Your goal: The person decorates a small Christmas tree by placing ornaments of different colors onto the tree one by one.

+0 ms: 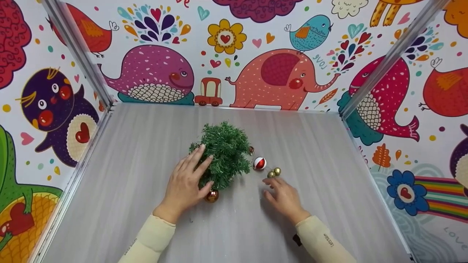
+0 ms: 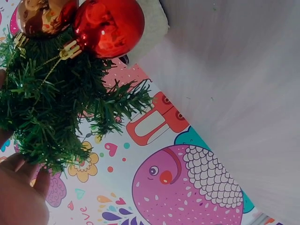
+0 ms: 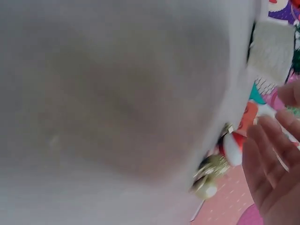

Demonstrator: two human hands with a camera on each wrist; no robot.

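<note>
Your left grip spreads its fingers against the tree; your right grip, fingers loose and empty, sits just beside the gold baubles. This looks like the pick-up step, likely calling for a light pinch.

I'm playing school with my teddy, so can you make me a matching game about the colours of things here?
Things:
1. Tree
2. Two tiny balls
3. Sleeves
4. Table

Colours:
A. gold
B. grey
C. green
D. cream

Right pairs: 1-C, 2-A, 3-D, 4-B.
</note>
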